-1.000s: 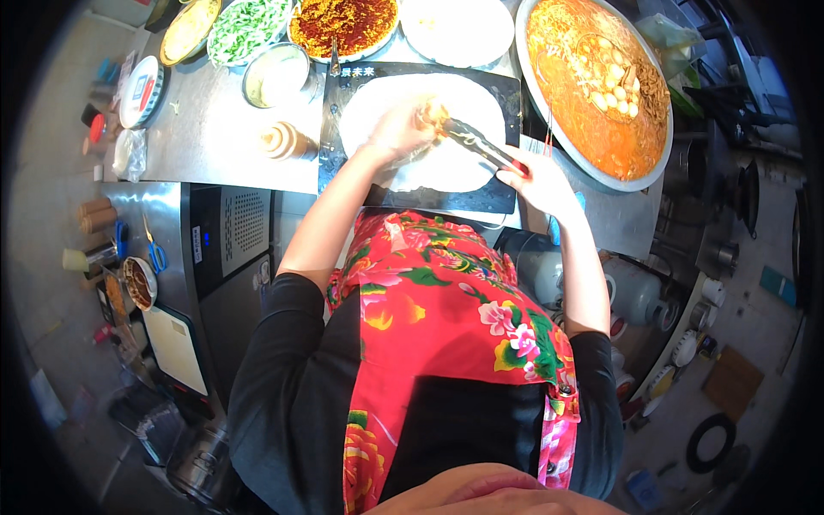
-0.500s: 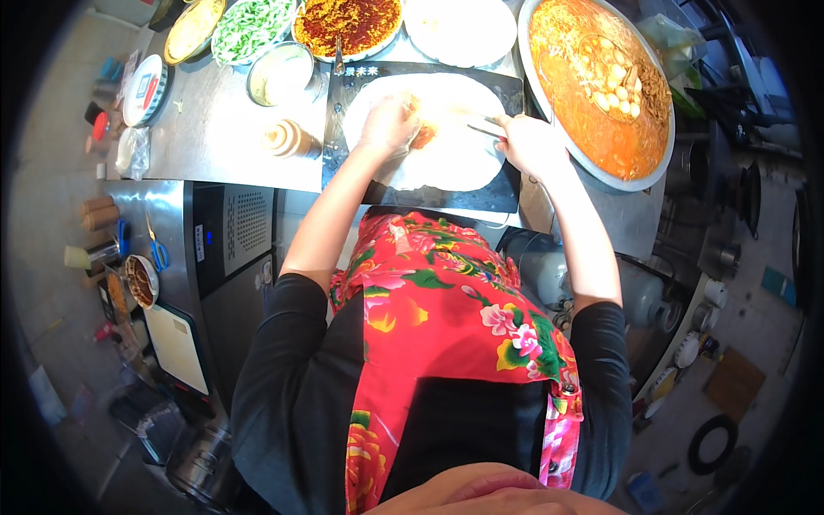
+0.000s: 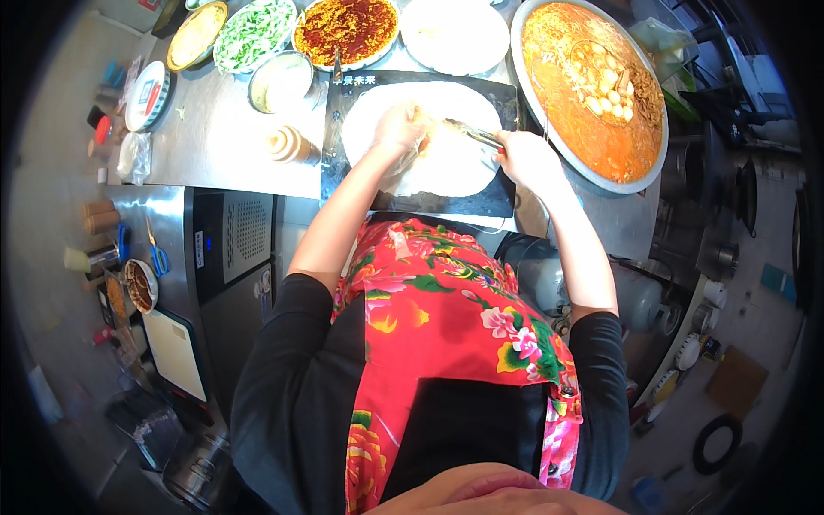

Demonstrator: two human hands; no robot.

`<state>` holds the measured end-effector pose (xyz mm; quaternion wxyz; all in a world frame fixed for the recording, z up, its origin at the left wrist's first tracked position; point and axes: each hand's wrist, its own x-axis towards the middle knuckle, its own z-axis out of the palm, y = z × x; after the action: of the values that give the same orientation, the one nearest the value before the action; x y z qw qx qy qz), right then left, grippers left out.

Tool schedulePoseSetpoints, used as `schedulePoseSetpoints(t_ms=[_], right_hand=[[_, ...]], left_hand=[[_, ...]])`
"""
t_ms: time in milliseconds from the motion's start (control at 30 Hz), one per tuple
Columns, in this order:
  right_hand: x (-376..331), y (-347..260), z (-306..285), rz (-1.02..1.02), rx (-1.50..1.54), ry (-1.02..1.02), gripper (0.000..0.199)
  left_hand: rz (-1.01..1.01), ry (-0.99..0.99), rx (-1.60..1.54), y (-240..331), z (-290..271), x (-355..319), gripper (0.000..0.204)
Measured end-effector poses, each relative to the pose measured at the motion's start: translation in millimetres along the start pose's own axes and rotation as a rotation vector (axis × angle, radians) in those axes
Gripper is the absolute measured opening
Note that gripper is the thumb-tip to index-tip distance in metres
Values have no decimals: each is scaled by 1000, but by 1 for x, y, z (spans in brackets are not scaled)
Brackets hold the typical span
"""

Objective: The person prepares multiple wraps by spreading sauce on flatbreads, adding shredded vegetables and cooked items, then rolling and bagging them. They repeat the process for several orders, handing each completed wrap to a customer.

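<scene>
My right hand [image 3: 525, 156] grips metal tongs [image 3: 474, 134], their tips pointing left toward my left hand. A clear plastic glove seems to cover my left hand [image 3: 402, 129]. Its fingers are drawn together beside some orange-brown food [image 3: 424, 144]; glare hides exactly what they hold. Both hands are over a wide, round white surface [image 3: 455, 182], too bright to tell whether plate or thin sheet. Beneath it lies a black board [image 3: 506, 202] on the steel counter.
Along the back stand a yellow-filled bowl [image 3: 197, 36], chopped greens [image 3: 254, 34], red chilli sauce [image 3: 346, 31] and a white bowl [image 3: 455, 34]. A large basin of orange-red stew [image 3: 592, 129] sits at right. A squeeze bottle [image 3: 290, 144] and a metal container [image 3: 280, 81] are at left.
The tongs' tips have shifted left and slightly up, nearer my left hand. My left hand has moved slightly right and turned a little. The whole view has shifted slightly.
</scene>
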<state>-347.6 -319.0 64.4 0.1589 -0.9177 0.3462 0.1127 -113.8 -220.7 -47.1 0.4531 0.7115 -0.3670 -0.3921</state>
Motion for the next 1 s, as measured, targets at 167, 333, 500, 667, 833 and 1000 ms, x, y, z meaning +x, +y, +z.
schedulePoseSetpoints(t_ms=[167,333,500,667,833,1000], right_hand=[[-17,9,6,80,393,23,29],[-4,-2,5,16,3,89,33],[10,-1,-6,-37,8,-51,32],[-7,7,-4,38,356,-152,31],[-29,8,0,-165,345,32,41],[-34,3,0,-48,425,9,39]], left_hand=[[-219,-126,-178,-1,5,9,15],[-216,28,-183,20,7,-3,17],[-232,-103,-193,21,-2,-5,16],[-260,-313,-527,8,-17,-6,19],[-209,-337,-529,11,-29,-10,21],[-119,-235,-121,17,-33,-7,21]])
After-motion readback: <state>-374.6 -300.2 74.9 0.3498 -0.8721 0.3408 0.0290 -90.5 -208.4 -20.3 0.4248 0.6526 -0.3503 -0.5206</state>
